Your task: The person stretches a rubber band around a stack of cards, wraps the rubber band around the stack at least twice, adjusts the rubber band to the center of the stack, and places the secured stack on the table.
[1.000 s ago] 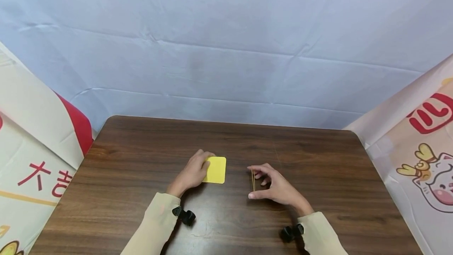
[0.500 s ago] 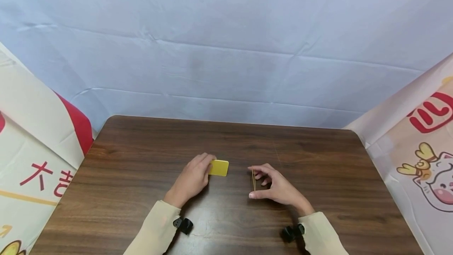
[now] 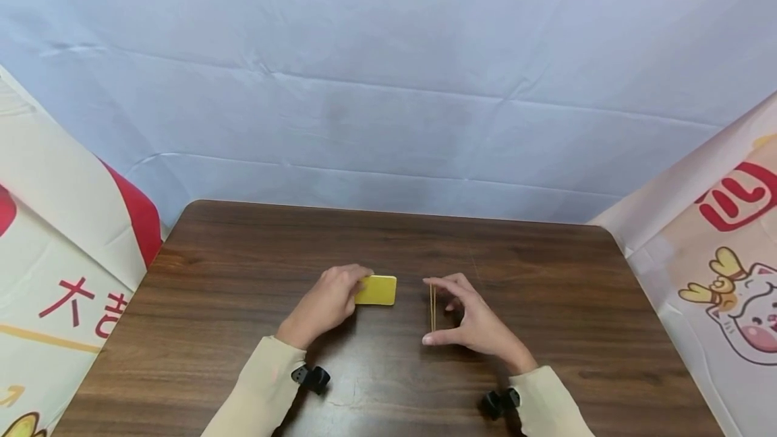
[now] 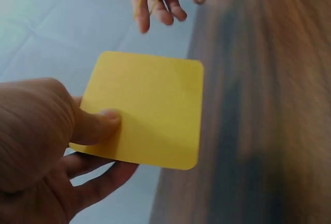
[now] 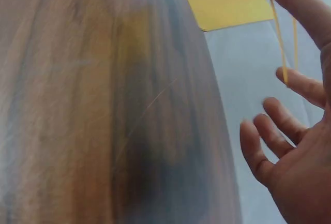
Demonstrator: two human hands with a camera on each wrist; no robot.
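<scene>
A flat yellow card [image 3: 376,290] with rounded corners is gripped at its left side by my left hand [image 3: 328,302]. In the left wrist view the thumb [image 4: 101,125] lies across the card's face and the other fingers are behind it. My right hand [image 3: 482,326] is to the right, its thumb and index finger spread wide. A thin yellowish rubber band [image 5: 280,43] is stretched between that thumb and index finger, and its two strands run apart. The other right fingers are loosely bent, touching nothing. A gap separates the card from the band in the head view.
Both hands are over a dark brown wood-grain table [image 3: 243,255]. A pale cloth [image 3: 388,86] hangs behind its far edge, with printed cloths [image 3: 728,275] at the sides. Each wrist wears a small black camera [image 3: 311,379].
The card, seen nearly full-face a second ago, has tilted and now looks shallower, shifting slightly right with my left hand. My right hand has spread the rubber band slightly longer.
</scene>
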